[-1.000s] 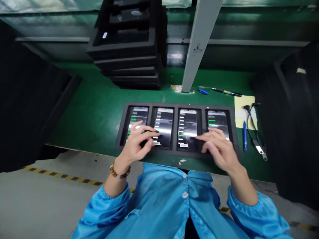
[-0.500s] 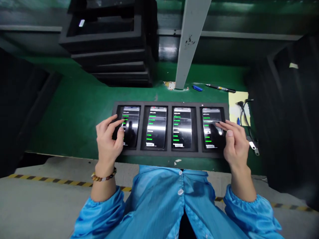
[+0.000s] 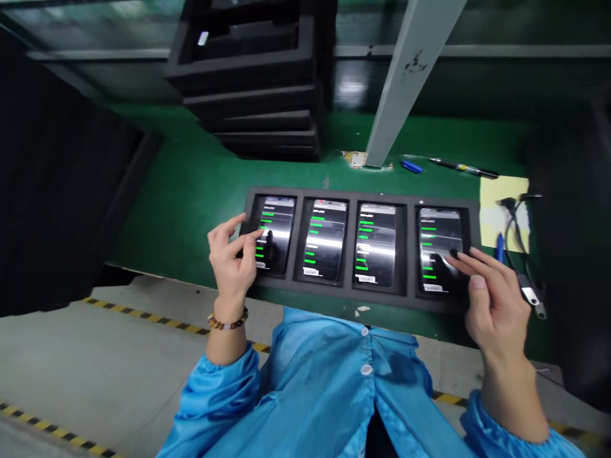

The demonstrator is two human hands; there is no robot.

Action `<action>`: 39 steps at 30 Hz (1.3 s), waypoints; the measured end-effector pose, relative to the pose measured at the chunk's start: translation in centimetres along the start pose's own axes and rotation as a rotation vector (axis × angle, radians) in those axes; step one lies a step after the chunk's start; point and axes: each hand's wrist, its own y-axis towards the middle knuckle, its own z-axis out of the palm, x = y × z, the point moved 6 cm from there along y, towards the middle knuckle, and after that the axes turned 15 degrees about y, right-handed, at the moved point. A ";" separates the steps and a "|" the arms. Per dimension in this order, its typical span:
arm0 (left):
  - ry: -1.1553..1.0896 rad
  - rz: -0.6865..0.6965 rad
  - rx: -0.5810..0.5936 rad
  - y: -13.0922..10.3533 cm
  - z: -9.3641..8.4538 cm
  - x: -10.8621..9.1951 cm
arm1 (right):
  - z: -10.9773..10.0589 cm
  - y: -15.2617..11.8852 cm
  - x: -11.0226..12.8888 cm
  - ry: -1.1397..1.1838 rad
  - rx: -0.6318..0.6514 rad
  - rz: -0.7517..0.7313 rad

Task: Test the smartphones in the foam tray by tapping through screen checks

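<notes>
Several lit smartphones lie in separate slots of a black foam tray on the green bench. Their dark screens show rows of green and white text. My left hand is open at the tray's left end, its index fingertip at the screen of the leftmost smartphone. At the other end my right hand is open, with its extended fingers over the right edge of the rightmost smartphone. Whether either fingertip presses the glass I cannot tell. Between them sit two more phones, the left-middle smartphone and the right-middle smartphone.
Stacked black foam trays stand behind on the left. A grey post rises from the bench. Toward the right lie a blue cap, a black pen, yellow paper and a dark cable. Dark stacks flank both sides.
The whole view has shifted, so the tray and bench appear farther right and slightly tilted. My right fingers sit lower along the rightmost phone; my left hand remains at the leftmost phone.
</notes>
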 end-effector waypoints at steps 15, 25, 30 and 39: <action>0.072 0.045 0.214 1.0 1.4 -0.1 | 1.6 2.9 -2.2 -0.098 0.180 0.060; 0.058 0.366 0.346 0.3 2.7 -7.1 | -0.3 0.3 -0.6 -0.045 0.048 -0.023; 0.105 0.346 0.333 1.2 3.2 -8.6 | -0.6 -1.1 -0.6 -0.039 0.036 -0.019; -0.015 0.285 0.224 1.3 1.5 -7.7 | -0.2 -1.2 -1.0 -0.074 0.069 0.020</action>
